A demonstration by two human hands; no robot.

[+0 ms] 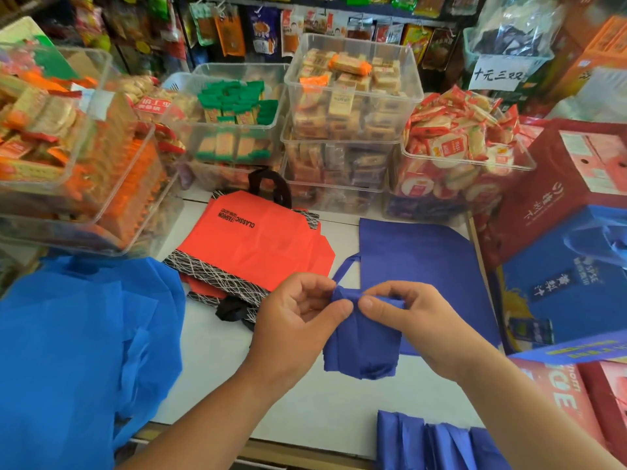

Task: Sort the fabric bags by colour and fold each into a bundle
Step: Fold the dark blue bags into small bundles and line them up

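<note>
Bright even light, saturated colours, soft faint shadows, wide-angle bending at frame edges, slight blur toward corners

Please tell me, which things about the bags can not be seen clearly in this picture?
All in the head view:
1. Orange bags: the top bag covers the stack, so they cannot be counted.
2. Light blue pile: cut off by the left edge, and its layers overlap.
3. Folded bundles: cut off by the bottom edge.
4. Dark blue bag: the left hand and right hand pinch its top, hiding how the handle is tucked.
</note>
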